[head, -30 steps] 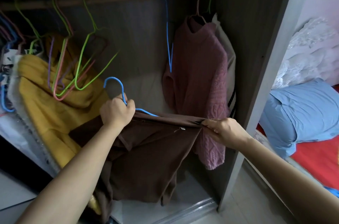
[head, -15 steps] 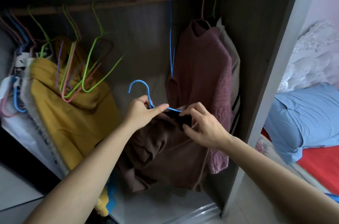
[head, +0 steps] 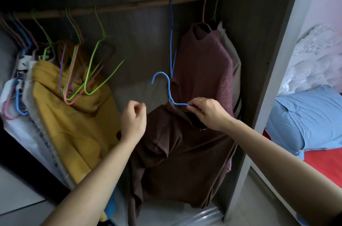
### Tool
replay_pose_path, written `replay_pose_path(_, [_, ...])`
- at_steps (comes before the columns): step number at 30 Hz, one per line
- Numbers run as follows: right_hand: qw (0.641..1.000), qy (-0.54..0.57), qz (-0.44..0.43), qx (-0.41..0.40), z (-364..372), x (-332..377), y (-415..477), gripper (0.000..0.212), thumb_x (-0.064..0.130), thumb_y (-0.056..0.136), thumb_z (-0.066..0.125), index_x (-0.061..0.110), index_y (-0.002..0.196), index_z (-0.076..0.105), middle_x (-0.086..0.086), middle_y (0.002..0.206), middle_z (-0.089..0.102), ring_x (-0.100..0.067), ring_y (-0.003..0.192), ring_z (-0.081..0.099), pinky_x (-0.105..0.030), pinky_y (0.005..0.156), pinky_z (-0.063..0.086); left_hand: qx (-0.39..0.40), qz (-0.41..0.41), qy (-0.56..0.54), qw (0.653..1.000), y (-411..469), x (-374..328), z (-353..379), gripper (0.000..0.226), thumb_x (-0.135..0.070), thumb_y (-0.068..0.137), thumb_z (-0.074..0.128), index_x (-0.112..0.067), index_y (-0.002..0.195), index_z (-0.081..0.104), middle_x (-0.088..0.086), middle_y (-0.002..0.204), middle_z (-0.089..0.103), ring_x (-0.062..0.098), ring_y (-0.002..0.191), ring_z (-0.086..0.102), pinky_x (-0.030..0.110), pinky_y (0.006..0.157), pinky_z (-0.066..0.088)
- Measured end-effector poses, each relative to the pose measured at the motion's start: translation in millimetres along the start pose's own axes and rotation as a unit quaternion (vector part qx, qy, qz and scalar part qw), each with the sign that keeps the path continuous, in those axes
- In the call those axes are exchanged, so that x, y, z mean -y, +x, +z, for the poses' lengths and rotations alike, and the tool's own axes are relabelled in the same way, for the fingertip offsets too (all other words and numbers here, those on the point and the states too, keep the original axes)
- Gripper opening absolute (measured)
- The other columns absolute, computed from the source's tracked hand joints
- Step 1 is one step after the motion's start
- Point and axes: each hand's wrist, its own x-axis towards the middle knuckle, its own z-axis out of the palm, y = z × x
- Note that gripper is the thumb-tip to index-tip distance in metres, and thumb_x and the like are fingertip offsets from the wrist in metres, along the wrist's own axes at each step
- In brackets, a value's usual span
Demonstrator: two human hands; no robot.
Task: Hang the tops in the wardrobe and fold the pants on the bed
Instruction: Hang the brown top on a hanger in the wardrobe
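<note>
Centre frame: R hand [head: 207,112] pinches 1 blue hanger [head: 168,92] by its shoulder wire, w/ 1 brown top [head: 175,151] draped on it, lower centre, below the rail [head: 129,6]. L hand [head: 133,122] just left, loosely curled, holding nothing. Hung: 1 mauve sweater [head: 203,62] upper right, 1 mustard top [head: 74,114] left.

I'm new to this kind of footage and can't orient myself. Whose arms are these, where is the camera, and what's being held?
No machine here: a person wears one wide-angle camera on the head, looking forward and down, so both bare arms reach in from the bottom. The view is into a wardrobe. The right hand pinches a blue hanger with a brown top hanging from it; the hanger is not yet on the rail. The left hand, blurred, holds nothing. A pink sweater hangs at the right, a yellow garment at the left. Beyond the wardrobe's side lies a blue pillow.
</note>
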Motion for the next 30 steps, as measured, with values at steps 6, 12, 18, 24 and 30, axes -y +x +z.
replay_pose_path(6, [1.0,0.014,0.017,0.007,3.7,1.1,-3.1,0.018,0.025,0.101,0.054,0.012,0.107,0.066,0.003,0.1,0.068,-0.015,0.091,0.064,-0.031,0.082,0.05,0.038,-0.133,0.117,0.983,-46.4,40.6,20.3,0.077,-0.058,0.063,0.083,-0.02,0.108,0.035,-0.001,0.11,0.035,0.018,0.095,0.039,0.034,0.073,0.042])
replay_pose_path(12, [0.995,0.027,0.096,-0.002,9.9,-1.6,-8.6,0.016,0.031,0.101,0.053,0.019,0.1,0.064,0.013,0.088,0.063,-0.011,0.086,0.061,-0.029,0.078,0.045,0.1,-0.343,-0.033,0.933,-37.2,71.6,23.3,0.016,-0.006,0.098,0.047,-0.016,0.097,0.059,0.011,0.11,0.063,0.031,0.098,0.062,0.046,0.088,0.054])
replay_pose_path(18, [0.974,0.112,0.197,0.002,14.4,-5.6,-17.2,0.019,0.034,0.1,0.054,0.026,0.084,0.06,0.005,0.074,0.066,-0.011,0.07,0.061,-0.031,0.069,0.046,0.173,-0.258,-0.02,0.95,-28.4,88.3,11.6,0.008,-0.019,0.101,0.05,-0.022,0.109,0.05,0.005,0.117,0.055,0.013,0.091,0.055,0.029,0.072,0.048])
replay_pose_path(24, [0.974,0.119,0.187,-0.037,8.0,-1.3,-18.9,0.027,0.043,0.096,0.056,0.024,0.078,0.061,0.006,0.069,0.065,-0.008,0.069,0.061,-0.026,0.065,0.047,0.241,-0.169,0.023,0.955,-18.8,74.1,44.0,0.092,-0.062,0.069,0.079,-0.027,0.143,0.037,0.002,0.141,0.037,0.024,0.131,0.038,0.044,0.109,0.039])
replay_pose_path(30, [0.979,0.107,0.159,-0.065,-5.3,-5.6,-34.2,0.032,0.054,0.091,0.056,0.028,0.072,0.059,0.006,0.063,0.063,-0.008,0.062,0.06,-0.02,0.056,0.045,0.207,-0.156,-0.041,0.965,-16.0,53.5,92.6,0.038,-0.036,0.093,0.063,-0.023,0.129,0.061,0.01,0.13,0.057,0.031,0.127,0.047,0.043,0.108,0.042])
